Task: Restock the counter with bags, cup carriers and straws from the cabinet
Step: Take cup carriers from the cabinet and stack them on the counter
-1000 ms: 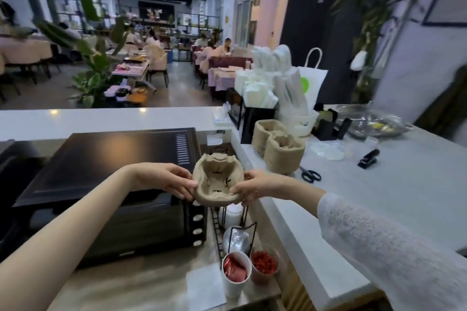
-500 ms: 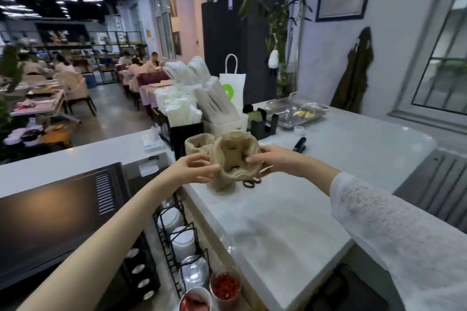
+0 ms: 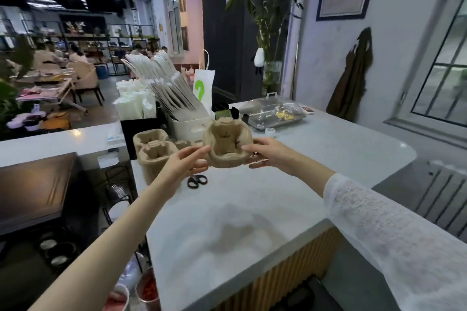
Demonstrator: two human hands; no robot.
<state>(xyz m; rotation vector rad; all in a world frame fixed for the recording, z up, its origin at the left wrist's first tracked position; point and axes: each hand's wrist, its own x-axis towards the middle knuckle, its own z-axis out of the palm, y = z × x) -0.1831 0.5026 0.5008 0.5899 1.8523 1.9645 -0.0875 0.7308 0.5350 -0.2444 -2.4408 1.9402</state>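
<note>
I hold a brown pulp cup carrier (image 3: pixel 227 145) between both hands, above the white counter (image 3: pixel 316 154). My left hand (image 3: pixel 188 163) grips its left edge and my right hand (image 3: pixel 267 155) grips its right edge. Just to the left, two stacks of the same carriers (image 3: pixel 153 150) stand on the counter. Behind them a white bin of wrapped straws (image 3: pixel 171 88) and a black holder of white bags (image 3: pixel 134 103) stand upright. A white paper bag with a green mark (image 3: pixel 203 87) stands behind the straws.
Black scissors (image 3: pixel 197 180) lie on the counter under my left hand. A steel tray (image 3: pixel 275 113) sits at the back. A dark oven (image 3: pixel 32 184) is low on the left, with a wire rack and cups of sachets (image 3: pixel 149 290) beside it.
Both hands have carried the cup carrier from over the oven rightward and forward to above the counter, past the carrier stacks. My view has turned right.
</note>
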